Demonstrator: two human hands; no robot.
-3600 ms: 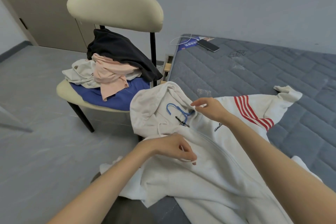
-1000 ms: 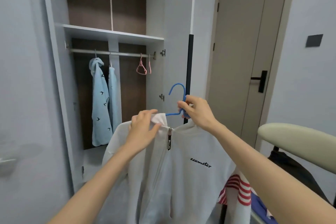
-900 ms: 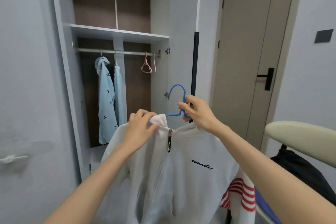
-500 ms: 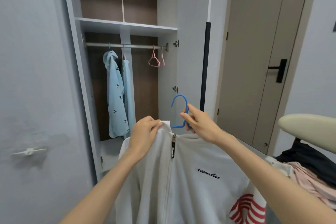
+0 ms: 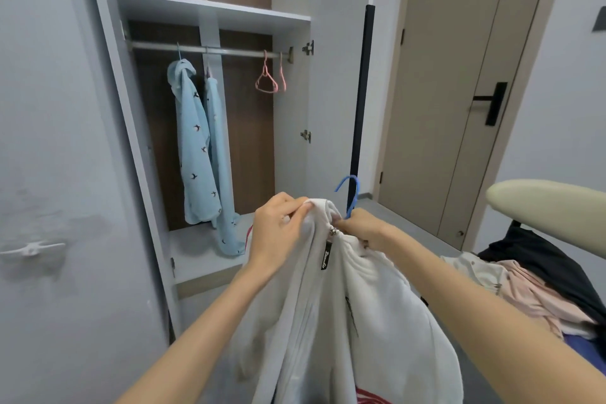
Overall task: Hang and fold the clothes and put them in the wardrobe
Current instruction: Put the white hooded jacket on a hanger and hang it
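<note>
One white hoodie (image 5: pixel 344 305) hung long axis straight down on one blue hanger (image 5: pixel 352 190), hook pointing up, just before the open wardrobe (image 5: pixel 210 10). The left hand (image 5: pixel 278 233) gripped its collar; the right hand (image 5: pixel 364 226) pinched the hanger's neck. Inside, two light-blue garments (image 5: pixel 193 147) and two pink hangers (image 5: pixel 266 82) hung from the rail (image 5: pixel 229 51).

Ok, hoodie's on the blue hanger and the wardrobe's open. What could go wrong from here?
1. The left hand bunches the white hoodie at its collar, so it could slip off the blue hanger.
2. On the rail, the hook may snag the pink hangers or crowd the light blue garments.
</note>
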